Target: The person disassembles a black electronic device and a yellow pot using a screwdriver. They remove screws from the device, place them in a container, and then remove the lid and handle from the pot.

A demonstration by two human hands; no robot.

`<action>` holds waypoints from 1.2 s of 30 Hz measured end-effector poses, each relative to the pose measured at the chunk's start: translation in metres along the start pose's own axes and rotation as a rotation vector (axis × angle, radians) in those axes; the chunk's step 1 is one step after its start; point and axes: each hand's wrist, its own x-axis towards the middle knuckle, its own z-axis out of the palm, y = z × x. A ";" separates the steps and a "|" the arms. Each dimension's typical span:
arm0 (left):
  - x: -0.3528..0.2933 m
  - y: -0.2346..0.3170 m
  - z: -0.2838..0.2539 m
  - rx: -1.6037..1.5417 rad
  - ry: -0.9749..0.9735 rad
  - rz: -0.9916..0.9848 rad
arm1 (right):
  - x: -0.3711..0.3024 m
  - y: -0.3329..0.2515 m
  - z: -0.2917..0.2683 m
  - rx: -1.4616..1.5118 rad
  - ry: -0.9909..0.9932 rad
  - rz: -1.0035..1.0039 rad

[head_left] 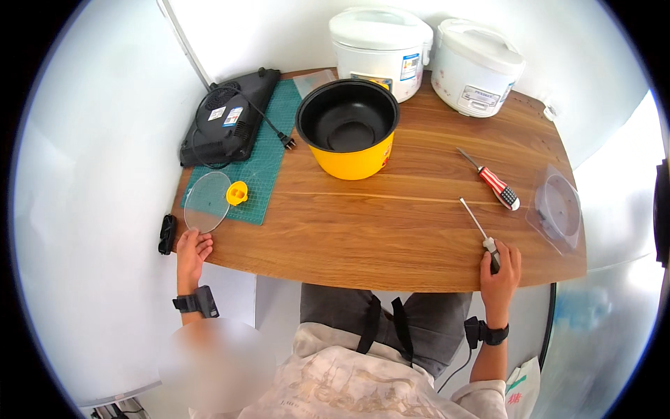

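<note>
My left hand [192, 250] rests at the table's near left edge, its fingertips touching the rim of a clear round glass lid [206, 201] with a yellow knob [237, 193]. My right hand [500, 269] is closed around the handle of a long thin screwdriver [476, 222] whose shaft lies on the wooden table [377, 223], pointing away from me. A second screwdriver [492, 181] with a red and white handle lies just beyond it. A yellow cooker body with a black inner pot [349, 129] stands in the middle at the back.
A green cutting mat [264, 164] lies on the left with a black upturned appliance base [227, 119] and its plug on it. Two white rice cookers [380, 45] [474, 66] stand at the back. A bagged round part [558, 208] sits at the right edge. A black object [167, 234] hangs off the left edge.
</note>
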 end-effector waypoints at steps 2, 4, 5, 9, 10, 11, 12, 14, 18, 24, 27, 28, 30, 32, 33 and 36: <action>-0.003 0.006 -0.001 0.076 -0.072 -0.031 | 0.000 0.001 0.001 -0.001 0.014 0.005; -0.005 0.008 -0.008 0.145 -0.071 -0.050 | 0.000 0.002 0.002 0.011 0.011 0.001; -0.008 0.009 -0.010 0.180 -0.068 -0.058 | 0.001 0.002 0.002 0.020 0.009 -0.002; -0.021 0.017 0.000 0.307 0.105 0.008 | 0.004 0.001 0.000 0.036 0.042 -0.016; -0.020 0.018 -0.003 0.387 0.162 0.105 | 0.003 0.001 0.000 0.043 0.039 -0.021; -0.016 0.020 -0.008 0.466 0.219 0.203 | 0.003 0.001 0.000 0.051 0.036 -0.025; -0.013 0.023 -0.010 0.544 0.277 0.304 | 0.003 0.000 -0.001 0.046 0.039 -0.022; -0.024 0.042 0.030 0.508 0.220 0.444 | 0.003 -0.001 -0.002 0.027 0.040 -0.022; -0.040 0.073 0.108 0.707 -0.066 0.908 | 0.002 0.002 -0.002 0.029 0.056 -0.044; -0.087 0.111 0.278 0.854 -0.442 1.380 | 0.003 0.003 -0.004 0.042 0.047 -0.032; -0.080 0.109 0.322 0.874 -0.492 1.498 | 0.003 0.004 -0.002 0.038 0.056 -0.052; -0.081 0.108 0.333 0.944 -0.501 1.449 | 0.002 0.004 -0.002 0.041 0.062 -0.051; -0.083 0.106 0.350 1.084 -0.512 1.344 | 0.002 0.004 -0.002 0.047 0.072 -0.053; -0.083 0.101 0.361 1.202 -0.423 1.376 | 0.002 0.005 -0.003 0.042 0.077 -0.057; -0.081 0.099 0.363 1.258 -0.399 1.391 | 0.002 0.005 -0.003 0.041 0.078 -0.061; -0.073 0.092 0.364 1.261 -0.275 1.515 | 0.002 0.004 -0.005 0.040 0.066 -0.046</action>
